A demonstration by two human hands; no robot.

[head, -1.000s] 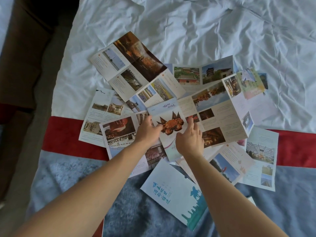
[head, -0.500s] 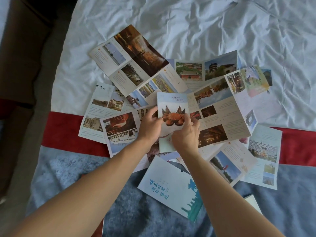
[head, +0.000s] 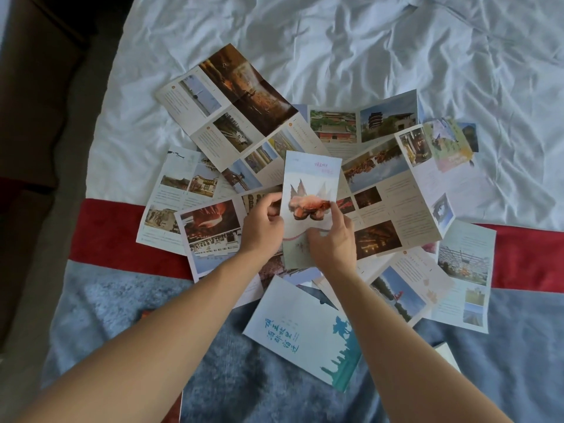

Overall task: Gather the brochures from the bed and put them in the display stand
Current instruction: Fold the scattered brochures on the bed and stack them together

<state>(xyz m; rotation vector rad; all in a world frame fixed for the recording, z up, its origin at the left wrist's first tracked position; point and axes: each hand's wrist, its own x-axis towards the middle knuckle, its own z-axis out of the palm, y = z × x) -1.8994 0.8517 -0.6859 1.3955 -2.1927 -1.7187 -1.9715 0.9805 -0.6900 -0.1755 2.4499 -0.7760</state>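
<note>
Nearest the foot edge of the bed [head: 335, 38], a white brochure with teal lettering [head: 300, 331] lies flat on the grey blanket [head: 128, 309]. Beyond it, over the red band [head: 106, 236], the left hand [head: 263, 230] and right hand [head: 331, 242] both pinch a folded brochure with an orange crab-like picture [head: 309, 190], held upright above the pile. Past them, opened brochures [head: 232, 96] fan out across the wrinkled white sheet [head: 396, 47].

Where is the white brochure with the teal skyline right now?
In the head view the teal skyline brochure lies low and centre on the grey blanket, between the two forearms, just below the right hand.
</note>
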